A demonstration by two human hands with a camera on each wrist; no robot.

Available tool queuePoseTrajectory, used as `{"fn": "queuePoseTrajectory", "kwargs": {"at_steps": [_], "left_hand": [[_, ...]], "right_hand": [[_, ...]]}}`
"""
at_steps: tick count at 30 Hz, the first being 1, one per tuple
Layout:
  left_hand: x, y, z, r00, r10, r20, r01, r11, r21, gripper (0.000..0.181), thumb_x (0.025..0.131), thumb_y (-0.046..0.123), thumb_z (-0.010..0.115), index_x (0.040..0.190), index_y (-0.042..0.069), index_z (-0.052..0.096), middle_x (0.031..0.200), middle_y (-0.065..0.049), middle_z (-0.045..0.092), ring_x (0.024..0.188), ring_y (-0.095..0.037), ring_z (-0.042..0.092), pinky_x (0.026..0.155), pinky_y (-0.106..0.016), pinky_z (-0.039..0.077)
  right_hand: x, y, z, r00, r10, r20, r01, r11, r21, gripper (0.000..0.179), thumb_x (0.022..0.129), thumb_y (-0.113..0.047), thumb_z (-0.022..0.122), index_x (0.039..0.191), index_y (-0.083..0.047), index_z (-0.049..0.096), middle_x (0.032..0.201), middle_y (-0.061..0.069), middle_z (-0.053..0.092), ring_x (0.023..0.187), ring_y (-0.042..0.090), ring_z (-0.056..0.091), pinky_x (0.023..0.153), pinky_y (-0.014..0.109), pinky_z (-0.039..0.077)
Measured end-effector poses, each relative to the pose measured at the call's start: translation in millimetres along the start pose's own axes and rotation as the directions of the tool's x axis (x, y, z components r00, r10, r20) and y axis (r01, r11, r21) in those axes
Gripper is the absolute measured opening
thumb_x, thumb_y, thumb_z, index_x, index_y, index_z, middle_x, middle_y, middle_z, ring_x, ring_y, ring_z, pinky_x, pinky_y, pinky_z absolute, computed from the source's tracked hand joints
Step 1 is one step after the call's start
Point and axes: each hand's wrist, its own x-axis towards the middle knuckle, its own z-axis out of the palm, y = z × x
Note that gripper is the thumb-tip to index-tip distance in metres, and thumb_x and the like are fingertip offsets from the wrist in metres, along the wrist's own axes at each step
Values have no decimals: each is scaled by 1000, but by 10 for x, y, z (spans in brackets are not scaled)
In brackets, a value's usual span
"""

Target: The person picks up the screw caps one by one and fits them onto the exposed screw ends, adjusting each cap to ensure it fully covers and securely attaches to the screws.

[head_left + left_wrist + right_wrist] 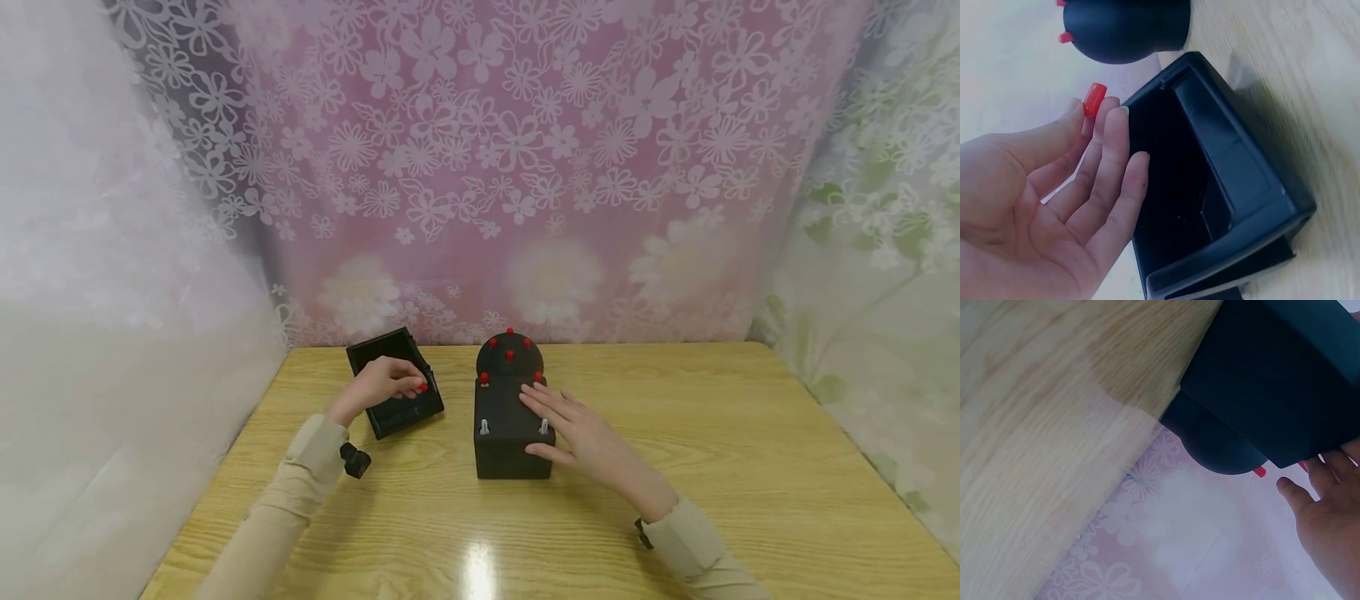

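Observation:
Between thumb and fingertips, my left hand (pixel 378 387) pinches a small red cap (pixel 1094 100). It hovers over an open black box (pixel 1241 162), whose inside is dark. My right hand (pixel 592 442) lies along the right side of a black block (pixel 512 458), fingers stretched out and fingertips at its top. Several red caps (pixel 510 356) sit on the round raised part at the back and on the block's rear corners. Two bare silvery pegs, a left peg (pixel 484 427) and a right peg (pixel 543 427), stand at the front corners.
Both the box and the block stand on a wooden table (pixel 712 433), the box to the left of the block. A pink floral curtain (pixel 517 167) hangs behind the table, with pale sheets at both sides.

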Motion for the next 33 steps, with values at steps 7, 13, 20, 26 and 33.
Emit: {"fn": "queuePoseTrajectory", "kwargs": {"at_steps": [7,13,20,26,33], "left_hand": [[-45,67,98,999,23,-30,-26,992,-126,21,103,18,62,110,2,75,101,-12,75,92,-29,72,86,-46,59],[-98,195,222,998,39,-39,-46,981,-187,23,103,18,62,112,1,73,101,-13,75,94,-35,71,87,-50,58],[-186,290,390,999,46,-27,-52,956,-290,25,102,18,63,116,0,72,104,-15,75,91,-28,72,88,-53,57],[-235,342,475,997,58,-42,-69,934,-351,23,102,19,63,114,2,73,106,-15,75,90,-24,72,90,-53,57],[-298,407,557,996,66,-59,-84,919,-385,25,101,21,64,115,2,73,106,-10,75,91,-19,70,89,-39,59]], "right_hand": [[4,-6,-9,1000,5,6,-5,1000,8,76,95,-46,69,156,-10,41,160,8,40,146,27,39,118,53,33],[7,15,13,1000,-18,-19,18,1000,-7,76,94,-45,70,155,-8,42,159,10,41,144,30,42,116,55,35],[0,8,14,1000,-13,-14,13,1000,-7,76,94,-46,69,155,-9,43,159,9,42,144,30,43,116,54,35],[1,13,18,1000,-7,-12,7,1000,4,77,94,-45,71,155,-9,42,160,8,41,145,28,41,117,54,34],[7,31,33,999,-26,-26,26,1000,-2,77,94,-46,70,154,-7,43,159,10,42,144,30,43,115,56,36]]}}
